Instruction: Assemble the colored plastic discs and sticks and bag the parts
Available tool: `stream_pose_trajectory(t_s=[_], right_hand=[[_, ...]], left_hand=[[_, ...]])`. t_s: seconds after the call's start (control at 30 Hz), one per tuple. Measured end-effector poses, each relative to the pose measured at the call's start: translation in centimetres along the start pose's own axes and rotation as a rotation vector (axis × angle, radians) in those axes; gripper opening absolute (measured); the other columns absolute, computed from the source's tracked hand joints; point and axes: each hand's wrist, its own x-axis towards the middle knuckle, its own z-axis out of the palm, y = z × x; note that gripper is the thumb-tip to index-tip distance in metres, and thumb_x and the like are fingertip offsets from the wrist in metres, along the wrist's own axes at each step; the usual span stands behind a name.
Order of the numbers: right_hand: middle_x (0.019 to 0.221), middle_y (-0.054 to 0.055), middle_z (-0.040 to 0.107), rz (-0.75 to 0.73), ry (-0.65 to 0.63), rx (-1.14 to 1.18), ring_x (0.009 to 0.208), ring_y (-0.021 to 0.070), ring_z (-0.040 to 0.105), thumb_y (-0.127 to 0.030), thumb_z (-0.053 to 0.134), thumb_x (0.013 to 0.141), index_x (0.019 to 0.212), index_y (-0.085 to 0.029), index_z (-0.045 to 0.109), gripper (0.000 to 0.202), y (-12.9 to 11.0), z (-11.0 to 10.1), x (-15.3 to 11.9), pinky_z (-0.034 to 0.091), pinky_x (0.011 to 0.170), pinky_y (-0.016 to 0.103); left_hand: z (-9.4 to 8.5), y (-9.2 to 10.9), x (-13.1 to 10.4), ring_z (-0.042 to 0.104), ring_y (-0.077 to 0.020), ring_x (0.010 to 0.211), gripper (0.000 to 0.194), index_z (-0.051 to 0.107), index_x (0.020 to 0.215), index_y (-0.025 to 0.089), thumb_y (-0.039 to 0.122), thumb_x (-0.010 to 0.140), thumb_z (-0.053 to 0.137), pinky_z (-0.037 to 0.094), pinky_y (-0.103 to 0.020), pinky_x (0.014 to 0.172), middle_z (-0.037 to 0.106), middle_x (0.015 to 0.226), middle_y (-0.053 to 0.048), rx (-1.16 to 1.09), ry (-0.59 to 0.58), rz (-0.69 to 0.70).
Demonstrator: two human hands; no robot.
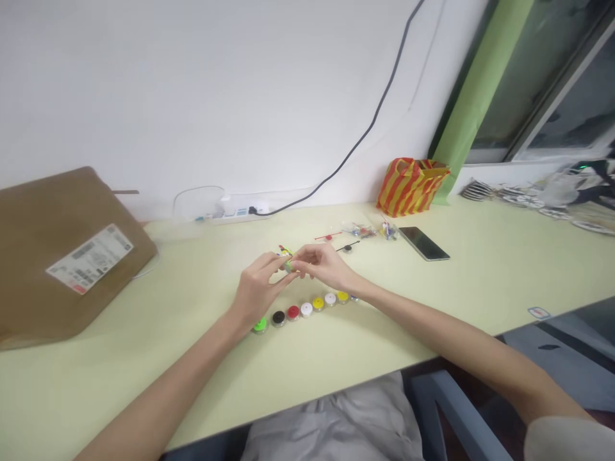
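Note:
My left hand [254, 288] and my right hand [324, 266] meet above the table, fingers pinched around a small light-green piece [289, 264] whose kind I cannot make out. Some small multicoloured bits [284, 250] show just behind the left fingers. Below the hands runs a slanting row of small round pieces with coloured tops and clear undersides: green [260, 324], black [278, 317], red [293, 312], then several white and yellow ones [318, 303]. My right forearm partly hides a blue one [354, 297] at the row's end.
Behind my right hand lie a red disc with a thin rod [328, 237], a black one [348, 248] and small clear packets [361, 230]. A phone [424, 243], striped bag [410, 187], large brown package [62, 256] and power strip [240, 210] are also on the table.

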Motion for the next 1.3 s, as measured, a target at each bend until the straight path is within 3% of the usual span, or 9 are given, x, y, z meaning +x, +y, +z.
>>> stream_pose_trajectory(t_s=[0.1, 0.23, 0.37, 0.47, 0.57, 0.8, 1.03, 1.17, 1.3], right_hand=[[0.077, 0.002, 0.07, -0.06, -0.008, -0.147, 0.069, 0.0135, 0.064, -0.037, 0.069, 0.089, 0.086, -0.016, 0.068, 0.022, -1.3, -0.9, -0.3, 0.049, 0.065, 0.026], [0.079, 0.002, 0.069, -0.12, -0.086, -0.537, 0.07, 0.0134, 0.06, -0.026, 0.066, 0.09, 0.083, -0.017, 0.067, 0.012, -3.4, -5.0, -1.7, 0.042, 0.065, 0.025], [0.071, 0.003, 0.067, 0.067, -0.196, -1.037, 0.066, 0.016, 0.056, -0.014, 0.067, 0.084, 0.073, -0.019, 0.067, 0.012, -4.2, -10.0, -4.6, 0.033, 0.06, 0.028], [0.07, 0.003, 0.067, 0.256, -0.389, -1.104, 0.064, 0.0166, 0.056, -0.013, 0.065, 0.081, 0.07, -0.02, 0.067, 0.013, -3.9, -11.8, -6.7, 0.033, 0.059, 0.027], [0.079, 0.005, 0.07, 0.329, -0.471, -1.025, 0.071, 0.0176, 0.06, -0.016, 0.063, 0.083, 0.078, -0.019, 0.069, 0.008, -3.3, -11.8, -7.9, 0.037, 0.062, 0.026], [0.085, 0.006, 0.073, 0.358, -0.396, -0.782, 0.074, 0.0175, 0.063, -0.021, 0.063, 0.083, 0.085, -0.016, 0.071, 0.009, -2.2, -11.4, -8.1, 0.044, 0.067, 0.026], [0.084, 0.006, 0.07, 0.31, -0.372, -0.877, 0.073, 0.0162, 0.059, -0.011, 0.059, 0.082, 0.081, -0.017, 0.064, 0.008, -1.2, -11.0, -8.4, 0.039, 0.064, 0.025], [0.079, 0.003, 0.067, 0.24, -0.36, -0.969, 0.07, 0.0146, 0.056, -0.001, 0.056, 0.076, 0.079, -0.018, 0.054, 0.018, -0.1, -10.4, -8.9, 0.032, 0.06, 0.024], [0.081, 0.004, 0.067, 0.271, -0.266, -0.859, 0.075, 0.0147, 0.061, -0.002, 0.054, 0.08, 0.077, -0.018, 0.051, 0.017, 0.9, -10.2, -9.7, 0.034, 0.06, 0.022]], left_hand=[[0.3, -0.1, -0.1, 0.066, -0.0195, 0.086, 0.035, 0.066, 0.122, 0.024, 0.044, 0.094, 0.064, 0.053, -0.033, 0.076, 0.068, 0.095, -0.006, 0.054, -0.004, 0.031], [0.5, 0.1, -0.1, 0.066, -0.0227, 0.095, 0.052, 0.053, 0.141, 0.026, 0.048, 0.095, 0.06, 0.052, -0.035, 0.081, 0.068, 0.104, -0.007, 0.143, -0.046, 0.05], [0.5, 0.5, 0.1, 0.066, -0.0217, 0.094, 0.046, 0.049, 0.144, 0.024, 0.042, 0.101, 0.05, 0.051, -0.034, 0.082, 0.068, 0.103, -0.006, 0.175, -0.088, 0.027], [0.3, 0.7, 0.1, 0.066, -0.0208, 0.096, 0.043, 0.05, 0.142, 0.022, 0.038, 0.103, 0.046, 0.051, -0.033, 0.081, 0.067, 0.105, -0.006, 0.183, -0.117, -0.019], [0.1, 0.7, 0.1, 0.065, -0.0205, 0.1, 0.04, 0.052, 0.14, 0.022, 0.037, 0.103, 0.045, 0.051, -0.032, 0.083, 0.067, 0.107, -0.006, 0.179, -0.136, -0.047], [0.1, 0.5, 0.1, 0.066, -0.0201, 0.097, 0.04, 0.051, 0.139, 0.023, 0.037, 0.103, 0.043, 0.051, -0.032, 0.08, 0.067, 0.102, -0.004, 0.172, -0.168, -0.057], [0.2, 0.3, 0.0, 0.065, -0.0188, 0.093, 0.038, 0.052, 0.138, 0.022, 0.035, 0.103, 0.042, 0.05, -0.03, 0.079, 0.067, 0.1, -0.003, 0.17, -0.172, -0.062], [0.4, 0.0, 0.1, 0.065, -0.0191, 0.093, 0.038, 0.053, 0.137, 0.022, 0.035, 0.103, 0.041, 0.049, -0.031, 0.078, 0.068, 0.099, -0.004, 0.189, -0.184, -0.05], [0.3, -0.1, 0.6, 0.066, -0.0183, 0.091, 0.036, 0.056, 0.133, 0.022, 0.034, 0.103, 0.042, 0.05, -0.03, 0.079, 0.068, 0.099, -0.004, 0.179, -0.146, -0.03]])
